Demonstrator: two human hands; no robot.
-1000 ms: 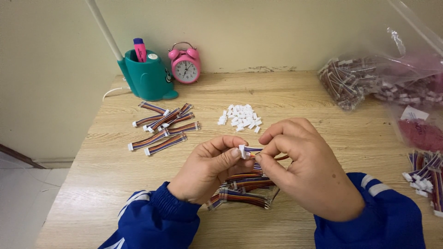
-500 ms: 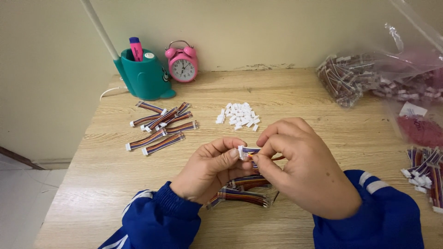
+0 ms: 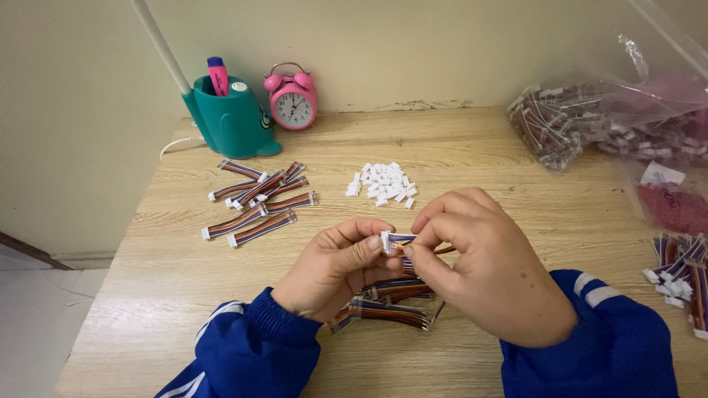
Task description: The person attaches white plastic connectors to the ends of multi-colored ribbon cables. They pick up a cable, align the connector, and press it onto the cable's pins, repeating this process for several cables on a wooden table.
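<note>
Fingers of both my hands meet over the middle of the pale wooden tabletop [image 3: 472, 155], just as they did a second ago; the change is slight. My left hand [image 3: 335, 269] pinches the small white plastic connector [image 3: 385, 241] between thumb and forefinger, and my right hand [image 3: 483, 269] grips the short multicoloured ribbon wire [image 3: 402, 238] that runs into it, fingers curled tight around the strands; compared with the earlier views the white end sits closer against my left thumb and the wire shows less length between the two hands, so I judge that the wire has been pushed further into the housing, though whether it is fully seated I cannot tell from here. Both hands are clenched on that one piece, held just above a loose bundle of similar striped wires [image 3: 387, 309] lying under my wrists; nothing else has shifted. Heap of loose white connectors [image 3: 382, 184] lies beyond my fingers, untouched; a spread of finished striped leads with white ends [image 3: 258, 203] rests to the left, near the teal pen holder [image 3: 232, 121] and the pink twin-bell alarm clock [image 3: 293, 99] at the wall; clear plastic bags of more wires [image 3: 582, 121] sit at the far right, and another cluster of leads [image 3: 678, 273] lies by my right sleeve.
</note>
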